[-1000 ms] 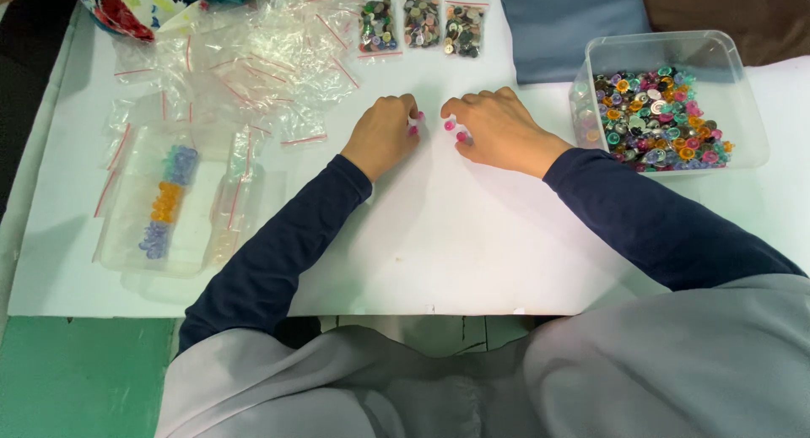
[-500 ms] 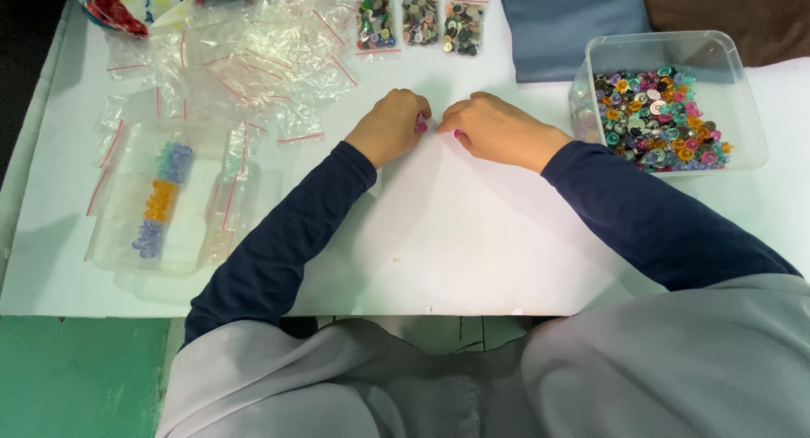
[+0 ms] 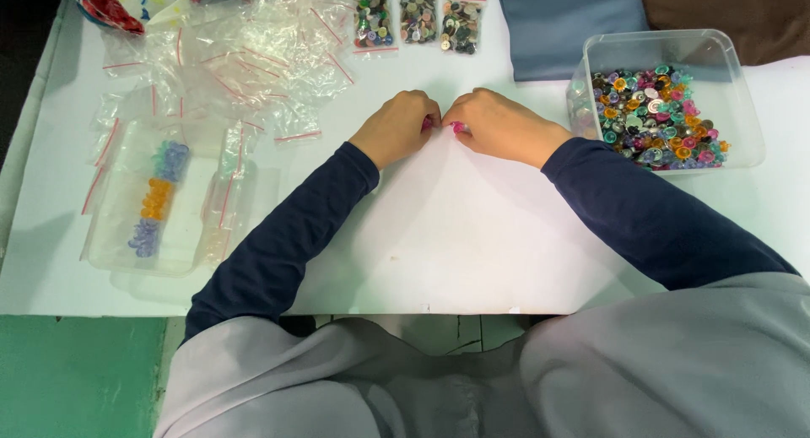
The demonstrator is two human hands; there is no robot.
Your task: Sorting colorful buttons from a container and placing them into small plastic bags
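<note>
Hands meet at the middle of the white table (image 3: 472, 252), pinching small pink pieces between the fingertips.

Beyond the grip and to its left lies a heap of empty clear zip bags (image 3: 228, 58); to its right stands a clear tub of mixed coloured buttons (image 3: 666, 100); straight behind it are three filled little bags (image 3: 418, 20); far to its left is a shallow clear tray (image 3: 169, 202) with blue and orange pieces. The left hand (image 3: 396, 127) and the right hand (image 3: 499, 126) are both closed, fingertips touching, each grasping a pink bit (image 3: 460, 128); whether a thin bag is also between them I cannot tell. It seems the pieces are being joined or sorted; such work asks for a fine, steady pinch.
</note>
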